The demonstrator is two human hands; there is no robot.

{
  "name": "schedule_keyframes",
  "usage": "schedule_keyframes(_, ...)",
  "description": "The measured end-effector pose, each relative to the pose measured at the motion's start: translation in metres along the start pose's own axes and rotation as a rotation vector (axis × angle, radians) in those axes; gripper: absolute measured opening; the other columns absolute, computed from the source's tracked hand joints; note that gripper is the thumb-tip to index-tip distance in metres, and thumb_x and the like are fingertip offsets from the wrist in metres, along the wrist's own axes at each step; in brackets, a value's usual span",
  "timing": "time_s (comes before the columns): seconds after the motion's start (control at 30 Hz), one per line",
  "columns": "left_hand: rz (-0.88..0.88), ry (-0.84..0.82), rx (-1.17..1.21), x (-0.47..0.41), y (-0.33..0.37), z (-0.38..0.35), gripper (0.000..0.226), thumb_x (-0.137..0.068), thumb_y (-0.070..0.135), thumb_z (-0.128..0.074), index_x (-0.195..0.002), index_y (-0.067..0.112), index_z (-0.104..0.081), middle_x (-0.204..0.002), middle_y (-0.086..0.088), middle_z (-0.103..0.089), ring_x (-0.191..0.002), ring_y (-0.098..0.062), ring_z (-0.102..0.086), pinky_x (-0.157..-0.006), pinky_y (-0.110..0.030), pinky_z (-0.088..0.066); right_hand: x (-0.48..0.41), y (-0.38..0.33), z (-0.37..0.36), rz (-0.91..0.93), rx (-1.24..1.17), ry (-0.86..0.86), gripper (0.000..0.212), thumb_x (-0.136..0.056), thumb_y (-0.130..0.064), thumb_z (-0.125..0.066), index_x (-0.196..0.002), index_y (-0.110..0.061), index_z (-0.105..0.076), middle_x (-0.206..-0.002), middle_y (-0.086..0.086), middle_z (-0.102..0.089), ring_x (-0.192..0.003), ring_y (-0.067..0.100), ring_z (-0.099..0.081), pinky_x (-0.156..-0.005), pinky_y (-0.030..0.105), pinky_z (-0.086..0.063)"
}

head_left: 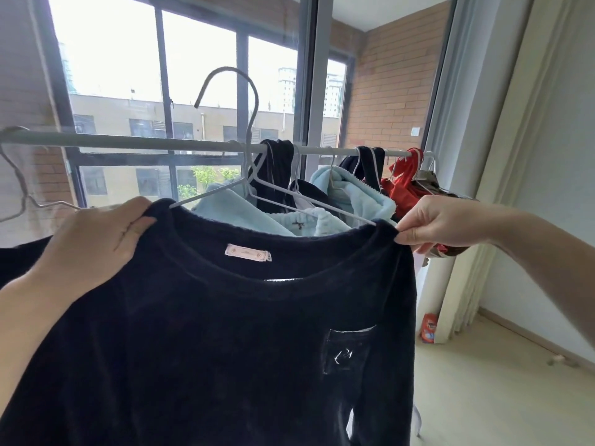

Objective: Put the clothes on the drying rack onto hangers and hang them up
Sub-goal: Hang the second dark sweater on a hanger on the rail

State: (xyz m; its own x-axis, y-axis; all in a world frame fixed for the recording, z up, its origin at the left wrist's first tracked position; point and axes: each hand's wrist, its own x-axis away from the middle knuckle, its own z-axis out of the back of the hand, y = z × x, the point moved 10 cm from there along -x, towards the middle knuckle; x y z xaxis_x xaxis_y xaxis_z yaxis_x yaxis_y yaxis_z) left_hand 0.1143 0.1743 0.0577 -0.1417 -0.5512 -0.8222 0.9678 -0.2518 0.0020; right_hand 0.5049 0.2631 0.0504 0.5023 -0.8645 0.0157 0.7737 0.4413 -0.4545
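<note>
Head view: your left hand (93, 243) grips the left shoulder of the dark navy sweater (225, 333), fingers curled over the fabric. Your right hand (431, 223), at the right of the frame, pinches the other shoulder between thumb and fingertips. The sweater hangs spread between both hands, filling the lower middle of the frame.

A pale pink neck label (248, 252) sits inside the collar; its print is too small to read. On the chest pocket (347, 352), lower right, there is a white stitched mark that you cannot make out as letters.

A white wire hanger (206, 192) sits inside the neckline. Its hook rises above the rail (128, 143) and is not hooked on it. Behind, a light blue fleece (354, 191), dark garments (280, 165) and a red garment (402, 185) hang on the rail, right of centre. An orange package (429, 328) stands on the floor at lower right.
</note>
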Motion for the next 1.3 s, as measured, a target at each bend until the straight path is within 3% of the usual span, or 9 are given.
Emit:
schedule_keyframes(0.23, -0.056, -0.008, -0.031, -0.011, 0.007, 0.008, 0.045, -0.091, 0.047, -0.026, -0.090, 0.012, -0.055, -0.056, -0.003, -0.059, -0.051, -0.031, -0.057, -0.051, -0.040, -0.050, 0.002, -0.005, 0.005, 0.023, 0.085, -0.014, 0.021, -0.094, -0.020, -0.058, -0.085, -0.014, -0.075, -0.079, -0.003, -0.075, -0.077, 0.008, -0.072, -0.071, 0.021, -0.056)
schedule_keyframes(0.33, -0.043, -0.039, -0.038, -0.010, 0.004, 0.001, 0.037, -0.098, 0.046, -0.028, -0.090, 0.018, -0.051, -0.055, -0.001, -0.058, -0.052, -0.030, -0.058, -0.053, -0.041, -0.050, 0.004, -0.016, 0.001, 0.130, 0.496, 0.103, 0.040, -0.096, -0.028, -0.055, -0.057, -0.021, -0.057, -0.056, -0.006, -0.063, -0.057, 0.001, -0.062, -0.058, 0.011, -0.042)
schedule_keyframes(0.47, -0.125, -0.113, -0.093, -0.005, 0.013, -0.013, 0.037, -0.099, 0.045, -0.025, -0.086, 0.023, -0.052, -0.058, 0.006, -0.059, -0.051, -0.027, -0.059, -0.050, -0.031, -0.041, 0.004, -0.029, -0.002, 0.227, 0.864, 0.247, 0.044, -0.098, -0.039, -0.044, -0.055, -0.030, -0.038, -0.051, -0.011, -0.048, -0.051, -0.001, -0.047, -0.053, 0.014, -0.028)
schedule_keyframes(0.63, -0.090, -0.130, -0.008, 0.001, 0.016, -0.022, 0.031, -0.097, 0.042, -0.028, -0.086, 0.023, -0.049, -0.061, 0.002, -0.061, -0.057, -0.030, -0.059, -0.053, -0.034, -0.042, -0.004, -0.025, 0.001, 0.173, 0.604, 0.159, 0.036, -0.097, -0.034, -0.050, -0.062, -0.030, -0.055, -0.061, -0.010, -0.060, -0.058, 0.004, -0.055, -0.060, 0.022, -0.043)
schedule_keyframes(0.83, -0.079, -0.126, 0.078, 0.010, 0.027, -0.027, 0.023, -0.090, 0.037, -0.036, -0.086, 0.020, -0.052, -0.057, 0.004, -0.057, -0.052, -0.025, -0.056, -0.052, -0.034, -0.044, -0.021, -0.025, -0.024, 0.185, 0.166, 0.055, 0.029, -0.098, -0.023, -0.052, -0.082, -0.001, -0.063, -0.071, 0.018, -0.054, -0.064, 0.017, -0.049, -0.065, 0.037, -0.049)
schedule_keyframes(0.97, 0.002, -0.104, 0.118, 0.016, 0.021, -0.033, 0.017, -0.098, 0.027, -0.046, -0.088, 0.017, -0.055, -0.057, 0.004, -0.057, -0.053, -0.025, -0.057, -0.054, -0.034, -0.044, -0.019, -0.007, -0.053, -0.012, 0.306, -0.252, 0.020, -0.095, -0.022, -0.054, -0.111, -0.023, -0.066, -0.102, -0.012, -0.067, -0.094, 0.003, -0.061, -0.086, 0.022, -0.050)
schedule_keyframes(1.07, 0.022, -0.120, 0.140, 0.018, 0.030, -0.044, 0.012, -0.096, 0.023, -0.051, -0.086, 0.017, -0.056, -0.058, 0.003, -0.058, -0.054, -0.026, -0.058, -0.055, -0.035, -0.045, -0.024, -0.049, -0.057, 0.102, 0.073, -0.209, 0.039, -0.097, -0.029, -0.053, -0.134, -0.033, -0.046, -0.119, -0.015, -0.062, -0.106, -0.002, -0.060, -0.090, 0.017, -0.049)
schedule_keyframes(1.2, 0.040, -0.158, 0.209, 0.015, 0.040, -0.057, 0.028, -0.093, 0.039, -0.041, -0.086, 0.017, -0.057, -0.062, -0.001, -0.062, -0.056, -0.022, -0.058, -0.057, -0.037, -0.048, -0.049, -0.103, -0.070, 0.243, -0.029, 0.029, 0.028, -0.096, -0.040, -0.052, -0.107, -0.018, -0.063, -0.077, -0.007, -0.060, -0.066, 0.007, -0.057, -0.066, 0.023, -0.051)
schedule_keyframes(1.3, 0.105, -0.145, 0.349, 0.013, 0.032, -0.053, 0.018, -0.095, 0.020, -0.055, -0.079, 0.012, -0.060, -0.061, 0.002, -0.059, -0.061, -0.016, -0.055, -0.062, -0.032, -0.045, -0.056, -0.114, -0.063, 0.234, -0.218, 0.173, 0.042, -0.097, -0.040, -0.048, -0.067, -0.013, -0.056, -0.053, -0.006, -0.044, -0.042, 0.004, -0.038, -0.045, 0.014, -0.036)
